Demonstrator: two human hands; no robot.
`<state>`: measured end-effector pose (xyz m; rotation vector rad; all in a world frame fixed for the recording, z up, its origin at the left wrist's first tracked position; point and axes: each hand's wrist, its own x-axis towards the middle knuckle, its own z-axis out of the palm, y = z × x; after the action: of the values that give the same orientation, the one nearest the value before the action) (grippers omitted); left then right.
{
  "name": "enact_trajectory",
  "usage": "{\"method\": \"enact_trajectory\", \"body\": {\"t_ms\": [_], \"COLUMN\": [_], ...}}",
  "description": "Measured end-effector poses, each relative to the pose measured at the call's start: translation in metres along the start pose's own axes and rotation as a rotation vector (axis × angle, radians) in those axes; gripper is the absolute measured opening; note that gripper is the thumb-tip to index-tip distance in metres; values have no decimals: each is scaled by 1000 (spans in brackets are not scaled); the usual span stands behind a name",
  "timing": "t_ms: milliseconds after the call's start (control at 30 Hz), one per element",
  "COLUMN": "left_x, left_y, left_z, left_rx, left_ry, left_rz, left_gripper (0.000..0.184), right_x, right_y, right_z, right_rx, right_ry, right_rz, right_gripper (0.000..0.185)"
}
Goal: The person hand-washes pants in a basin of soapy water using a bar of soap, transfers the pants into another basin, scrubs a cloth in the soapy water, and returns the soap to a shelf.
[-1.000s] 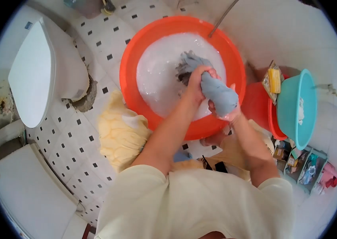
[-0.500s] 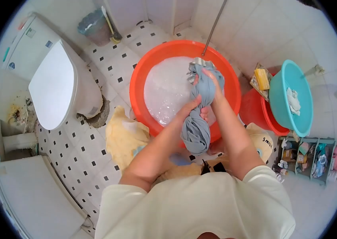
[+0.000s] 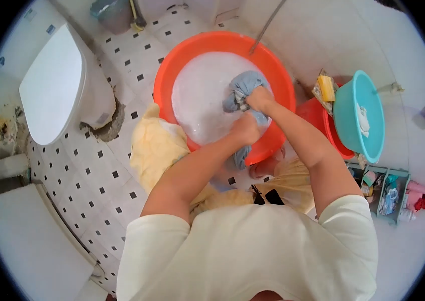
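A wet grey-blue cloth garment is bunched over the large orange basin, which holds white sudsy water. Near its upper bunch, my right hand is closed around the fabric. My left hand grips a lower part of it in a fist, close to the basin's near side. The garment's tail hangs below that fist, over the near rim. The fingertips of both hands are mostly hidden by the backs of the hands and the cloth.
To the right, a turquoise basin with a white cloth leans by a red bucket. A yellow soap bar sits beside them. At left stands a toilet; a waste bin is behind. A small rack stands lower right.
The garment was held up as a long twisted bundle; now its upper end is bunched lower over the water. Both hands have turned knuckles-up, and the camera view has shifted.
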<state>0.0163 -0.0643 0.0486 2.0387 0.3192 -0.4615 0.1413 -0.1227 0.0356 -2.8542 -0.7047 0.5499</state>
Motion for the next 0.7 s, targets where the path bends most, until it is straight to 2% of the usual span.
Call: {"method": "enact_trajectory", "body": {"t_ms": [100,200,300,400,433,533,567,600,667,700], "left_x": [5,30,34,43,42,39,43,49,55,52], "left_y": [-11,-32,-8,-5,-1,-3,-6,-15,-31,-25], "left_z": [4,21,-8,-20,-20,-39,-40,-41,-41,-39], "left_rx": [32,-202,-1314,-1444,-1458,-1436,-1443,-1507,-1625,-1665], "left_ry": [-47,61,-357,-374,-281,-302,-298,-457,-789,-885], "left_rz": [48,352,-9,-82,-36,-152,-138,-63,70,187], "left_gripper": [69,77,85,82,74,63,57,56,55,56], "right_x": [1,-2,4,-27,-20,-31,-31,-32,-41,-59], "right_y": [-2,-2,24,-1,12,41,59,76,86,64], "right_z": [-7,-19,-12,-37,-36,-49,-35,-20,16,17], "right_rx": [-91,1,7,173,288,1278,1426,1515,1702,1820], "right_ry": [-199,-195,-172,16,-49,-242,-194,-209,-526,-525], "right_rz": [22,131,-60,-45,-137,190,199,168,373,356], "right_gripper": [39,43,51,55,55,51,47,48,56,60]}}
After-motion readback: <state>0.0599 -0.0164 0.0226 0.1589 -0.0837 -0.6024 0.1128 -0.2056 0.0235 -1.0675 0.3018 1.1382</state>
